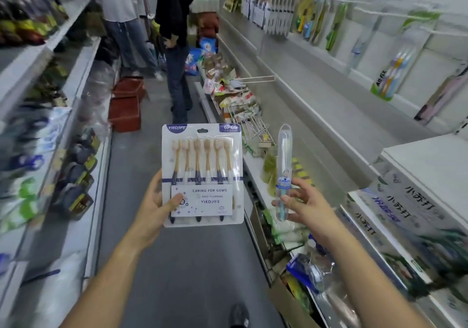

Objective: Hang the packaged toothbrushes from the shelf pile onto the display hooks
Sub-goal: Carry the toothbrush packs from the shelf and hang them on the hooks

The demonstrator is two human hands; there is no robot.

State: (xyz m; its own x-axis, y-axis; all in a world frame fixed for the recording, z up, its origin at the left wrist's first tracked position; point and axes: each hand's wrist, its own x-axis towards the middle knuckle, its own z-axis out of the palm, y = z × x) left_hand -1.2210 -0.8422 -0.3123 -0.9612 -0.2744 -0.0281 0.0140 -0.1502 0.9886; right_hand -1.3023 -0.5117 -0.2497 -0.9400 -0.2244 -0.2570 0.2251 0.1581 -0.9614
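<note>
My left hand (154, 207) grips the lower left corner of a flat white six-pack of toothbrushes (202, 173), held upright over the aisle, thumb on its front label. My right hand (301, 205) pinches the lower part of a narrow clear single-toothbrush pack (284, 165), also upright. Display hooks (395, 16) run along the white back wall at upper right, several carrying hanging toothbrush packs (391, 74). A pile of packaged goods (306, 272) lies on the low shelf below my right arm.
Two people (174, 36) stand further down the aisle. Red baskets (125, 105) sit on the floor at left. Stocked shelves line the left side (50, 150). Boxed toothpaste (395, 216) lies on the right shelf. A bare hook (255, 78) juts into the aisle.
</note>
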